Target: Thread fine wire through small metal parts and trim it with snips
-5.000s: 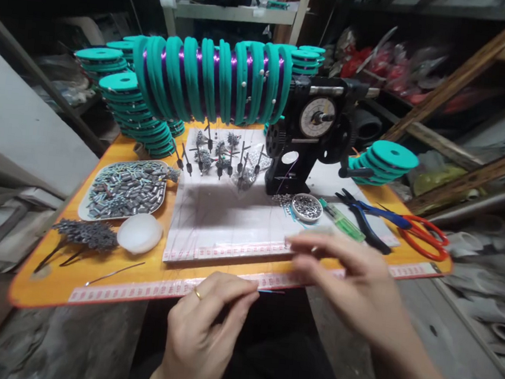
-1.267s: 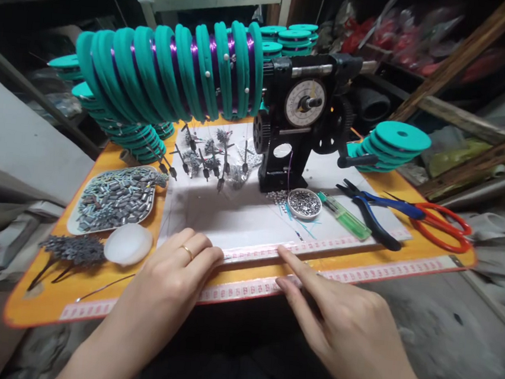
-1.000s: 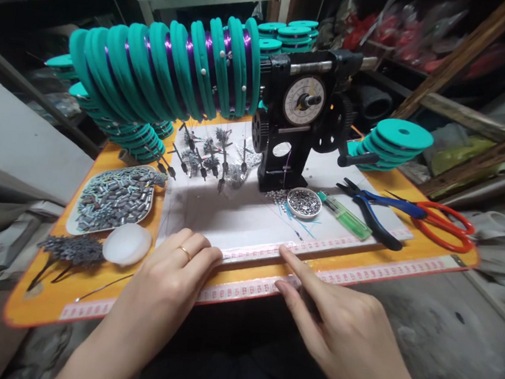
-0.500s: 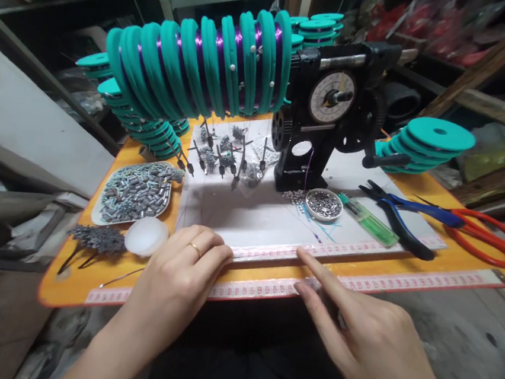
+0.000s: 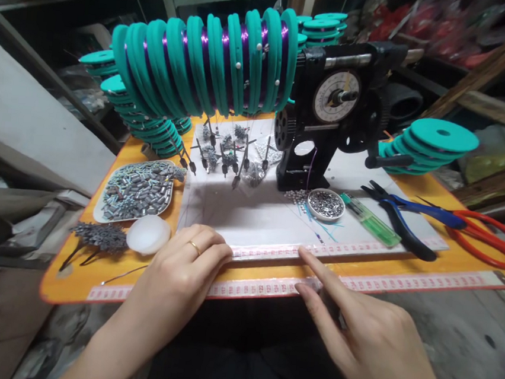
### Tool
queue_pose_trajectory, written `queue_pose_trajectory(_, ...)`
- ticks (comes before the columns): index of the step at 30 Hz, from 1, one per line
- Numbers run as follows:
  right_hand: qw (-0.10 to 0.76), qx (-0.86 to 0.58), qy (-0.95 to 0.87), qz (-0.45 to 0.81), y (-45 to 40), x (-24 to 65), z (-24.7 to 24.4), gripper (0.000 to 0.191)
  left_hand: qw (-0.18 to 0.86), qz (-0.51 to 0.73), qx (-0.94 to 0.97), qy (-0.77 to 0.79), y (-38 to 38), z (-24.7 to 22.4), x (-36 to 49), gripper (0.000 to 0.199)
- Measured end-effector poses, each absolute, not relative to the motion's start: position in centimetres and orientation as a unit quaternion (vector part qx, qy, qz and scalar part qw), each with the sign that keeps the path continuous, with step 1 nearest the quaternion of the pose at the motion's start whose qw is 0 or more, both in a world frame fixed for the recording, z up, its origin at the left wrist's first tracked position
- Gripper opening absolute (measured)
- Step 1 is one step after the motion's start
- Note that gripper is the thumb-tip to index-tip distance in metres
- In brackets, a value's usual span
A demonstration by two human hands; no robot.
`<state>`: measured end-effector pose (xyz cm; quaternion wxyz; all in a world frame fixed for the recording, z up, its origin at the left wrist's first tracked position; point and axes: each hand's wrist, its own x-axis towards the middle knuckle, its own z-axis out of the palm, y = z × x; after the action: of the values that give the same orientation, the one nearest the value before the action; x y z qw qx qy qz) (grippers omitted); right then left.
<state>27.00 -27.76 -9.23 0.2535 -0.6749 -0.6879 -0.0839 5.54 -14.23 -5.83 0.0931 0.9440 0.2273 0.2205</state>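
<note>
My left hand point(image 5: 189, 267), with a ring on one finger, rests at the front edge of the white board point(image 5: 227, 214). Its fingers are curled and pressed together, and whatever they hold, if anything, is hidden. My right hand point(image 5: 355, 324) has its index finger stretched out, the tip touching the pink measuring tape point(image 5: 268, 251) along the board's front edge. The thumb is spread below, near a second measuring tape point(image 5: 265, 289) on the table edge. Beside my left hand are a white translucent cup point(image 5: 148, 235) and a bundle of small dark grey pieces point(image 5: 98, 237).
Teal spools point(image 5: 202, 65) with purple line hang from a black winding machine point(image 5: 313, 118). Weighted clips point(image 5: 237, 164) dangle beneath. A tray of grey weights point(image 5: 138, 193), a dish of metal bits point(image 5: 326, 205), a green lighter point(image 5: 374, 222), pliers point(image 5: 399, 218) and red-handled scissors point(image 5: 489, 236) surround the board.
The whole view has shifted slightly, so things appear a little further right. Both hands keep nearly the same pose and place on the board.
</note>
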Motion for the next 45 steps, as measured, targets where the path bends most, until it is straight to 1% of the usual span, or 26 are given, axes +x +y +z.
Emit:
queue_pose_trajectory(3,0.254,-0.675,-0.688,-0.082,-27.7,26.9,-9.3,0.041,0.091,0.230,0.943,0.223,-14.2,-6.0,5.6,0.008)
queue_pose_trajectory(5,0.272,-0.672,-0.684,-0.078,-27.8,26.8,-9.2,0.040,0.098,0.243,0.939,0.221,-14.4,-6.0,5.6,0.009)
queue_pose_trajectory(9,0.375,-0.622,-0.681,-0.091,-27.9,26.1,-8.3,0.039,0.157,0.322,0.912,0.201,-15.2,-5.9,6.1,0.019)
queue_pose_trajectory(11,0.401,-0.593,-0.688,-0.117,-27.7,25.4,-7.6,0.036,0.192,0.361,0.892,0.193,-15.8,-5.7,6.3,0.022)
queue_pose_trajectory(13,0.408,-0.579,-0.697,-0.111,-27.2,24.6,-7.0,0.032,0.216,0.384,0.877,0.191,-16.4,-5.6,6.6,0.023)
queue_pose_trajectory(17,0.438,-0.571,-0.692,-0.058,-26.1,23.6,-6.7,0.029,0.237,0.418,0.855,0.193,-17.2,-5.8,6.8,0.025)
queue_pose_trajectory(20,0.467,-0.566,-0.678,-0.045,-25.9,23.1,-6.8,0.019,0.241,0.435,0.844,0.201,-17.6,-6.2,6.5,0.025)
queue_pose_trajectory(23,0.467,-0.570,-0.674,-0.040,-26.0,22.7,-6.7,0.012,0.238,0.438,0.832,0.243,-18.2,-6.8,6.3,0.022)
queue_pose_trajectory(25,0.457,-0.580,-0.673,-0.048,-26.1,22.4,-6.7,0.010,0.256,0.442,0.812,0.281,-18.8,-7.2,6.3,0.020)
queue_pose_trajectory(27,0.454,-0.587,-0.668,-0.058,-26.2,22.2,-6.8,0.010,0.318,0.444,0.780,0.306,-19.4,-7.5,6.6,0.018)
queue_pose_trajectory(31,0.449,-0.586,-0.671,-0.065,-26.3,21.9,-7.2,0.011,0.530,0.442,0.633,0.350,-20.7,-8.0,7.5,0.013)
queue_pose_trajectory(32,0.449,-0.584,-0.673,-0.064,-26.3,21.9,-7.3,0.012,0.569,0.447,0.591,0.357,-21.0,-8.1,7.7,0.014)
queue_pose_trajectory(34,0.449,-0.581,-0.677,-0.061,-26.3,21.9,-7.4,0.012,0.604,0.461,0.538,0.365,-21.4,-8.4,8.0,0.024)
queue_pose_trajectory(35,0.448,-0.579,-0.679,-0.056,-26.3,22.0,-7.4,0.012,0.601,0.469,0.534,0.365,-21.5,-8.6,8.0,0.030)
queue_pose_trajectory(37,0.446,-0.575,-0.685,-0.041,-26.2,22.1,-7.2,0.010,0.561,0.480,0.566,0.365,-21.7,-9.1,7.8,0.038)
queue_pose_trajectory(42,0.437,-0.556,-0.707,0.004,-25.7,22.5,-6.7,0.011,0.412,0.485,0.694,0.336,-21.5,-9.8,7.0,0.040)
queue_pose_trajectory(45,0.425,-0.550,-0.719,0.021,-25.5,22.7,-6.4,0.011,0.394,0.467,0.725,0.320,-21.5,-9.8,6.9,0.039)
